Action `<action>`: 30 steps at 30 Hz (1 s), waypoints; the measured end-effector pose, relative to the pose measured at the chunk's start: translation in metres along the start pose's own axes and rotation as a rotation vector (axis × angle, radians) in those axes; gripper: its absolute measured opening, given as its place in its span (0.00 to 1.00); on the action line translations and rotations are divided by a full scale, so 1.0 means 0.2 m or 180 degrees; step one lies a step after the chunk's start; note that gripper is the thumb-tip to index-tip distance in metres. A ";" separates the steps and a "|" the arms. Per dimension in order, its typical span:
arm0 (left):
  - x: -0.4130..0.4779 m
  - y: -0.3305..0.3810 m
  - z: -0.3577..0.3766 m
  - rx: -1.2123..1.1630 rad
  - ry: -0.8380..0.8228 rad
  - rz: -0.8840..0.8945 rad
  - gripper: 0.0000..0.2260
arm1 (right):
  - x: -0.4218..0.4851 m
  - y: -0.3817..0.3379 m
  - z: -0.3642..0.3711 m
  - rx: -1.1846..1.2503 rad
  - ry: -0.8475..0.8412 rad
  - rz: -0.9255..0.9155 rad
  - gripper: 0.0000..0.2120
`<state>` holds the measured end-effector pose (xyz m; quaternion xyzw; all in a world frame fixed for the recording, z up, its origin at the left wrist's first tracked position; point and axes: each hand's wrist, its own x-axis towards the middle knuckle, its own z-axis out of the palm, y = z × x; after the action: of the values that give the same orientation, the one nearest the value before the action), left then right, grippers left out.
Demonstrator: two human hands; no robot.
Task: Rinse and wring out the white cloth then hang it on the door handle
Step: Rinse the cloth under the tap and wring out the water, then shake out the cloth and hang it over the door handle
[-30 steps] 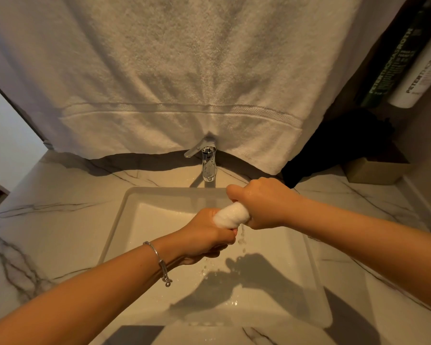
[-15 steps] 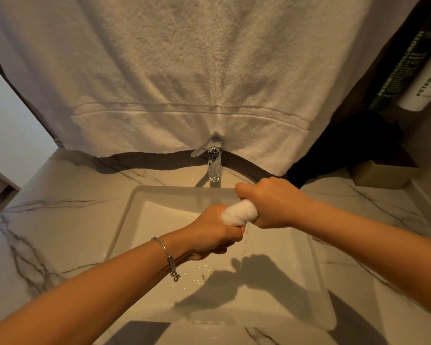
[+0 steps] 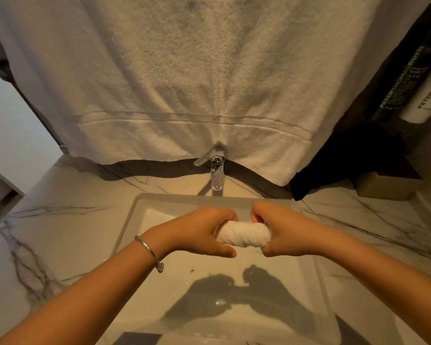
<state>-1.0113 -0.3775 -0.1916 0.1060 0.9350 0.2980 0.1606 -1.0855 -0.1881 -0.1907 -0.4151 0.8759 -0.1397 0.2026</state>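
At frame centre, left hand [image 3: 197, 231] and right hand [image 3: 288, 232] each clench an end of the twisted white terry cloth [image 3: 243, 233]; soft, soaked, probably heavy: grip the ends

so the cloth [image 3: 243, 234] is white terry, twisted into a tight little roll with spiral ridges, lying sideways, about level, up in the air over the sink basin. both ends are hidden, only the middle chunk shows
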 end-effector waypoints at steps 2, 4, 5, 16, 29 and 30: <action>-0.03 -0.02 -0.01 -0.0838 0.0019 0.0007 0.20 | -0.05 0.01 -0.01 0.0472 0.0117 0.0047 0.22; -0.06 -0.03 -0.01 -0.2047 0.0093 -0.0124 0.21 | -0.08 0.00 -0.02 0.1011 0.0330 -0.0001 0.23; -0.06 -0.03 0.00 -0.2480 0.0172 -0.0174 0.21 | -0.10 -0.01 -0.03 0.1251 0.0446 -0.0037 0.24; -0.08 0.01 -0.03 -0.3205 0.1228 0.0378 0.16 | -0.16 -0.03 -0.10 0.3307 -0.0099 0.0061 0.17; -0.04 0.23 -0.01 -0.3906 0.1321 -0.0494 0.19 | -0.11 -0.13 -0.05 0.2487 0.1192 0.0212 0.15; -0.04 0.22 -0.02 -0.3972 0.1347 -0.0555 0.18 | -0.11 -0.12 -0.05 0.2576 0.1291 0.0324 0.15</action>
<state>-1.0009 -0.3468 -0.1603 -0.1437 0.6035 0.7838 0.0283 -1.0624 -0.1856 -0.1663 -0.2232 0.7921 -0.5390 0.1795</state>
